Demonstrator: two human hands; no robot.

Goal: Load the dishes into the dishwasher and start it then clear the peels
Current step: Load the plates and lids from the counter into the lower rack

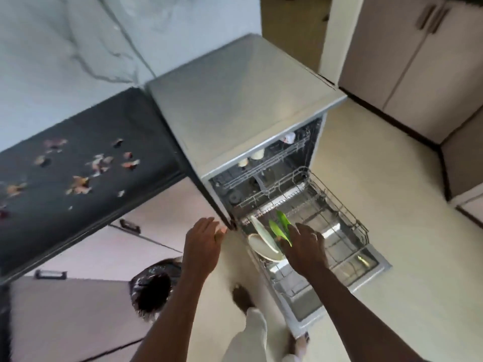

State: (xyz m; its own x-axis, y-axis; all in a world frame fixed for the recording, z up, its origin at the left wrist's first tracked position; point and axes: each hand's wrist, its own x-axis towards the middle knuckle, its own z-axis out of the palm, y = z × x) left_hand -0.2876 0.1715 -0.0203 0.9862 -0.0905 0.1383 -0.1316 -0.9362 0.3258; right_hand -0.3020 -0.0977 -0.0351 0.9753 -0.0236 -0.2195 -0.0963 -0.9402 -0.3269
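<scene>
slotting plates is the step in hand, as i read it. the dishwasher stands open with its door down and the lower rack drawn out over it. the right hand reaches into the near left corner of that rack and meets the lower edge of the green plates, which stand on edge and lean just beside the white plates. its fingers are hidden behind the back of the hand, so i cannot tell whether it pinches a green plate or only touches it. the left hand hovers by the near corner of the machine, fingers straight and spread, holding nothing.

to do this well, i judge each plate should drop between its own pair of tines, upright, faces all one way, so water can reach both sides. the green ones look tilted against each other and may want nudging apart. the free hand could steady the rack rim while the other seats the plate. most of the rack is bare wire, so there is room for more. cups sit in the upper rack. the peels lie scattered on the dark counter, untouched, and a bin with a dark liner stands on the floor below; those come after the machine is started.
</scene>
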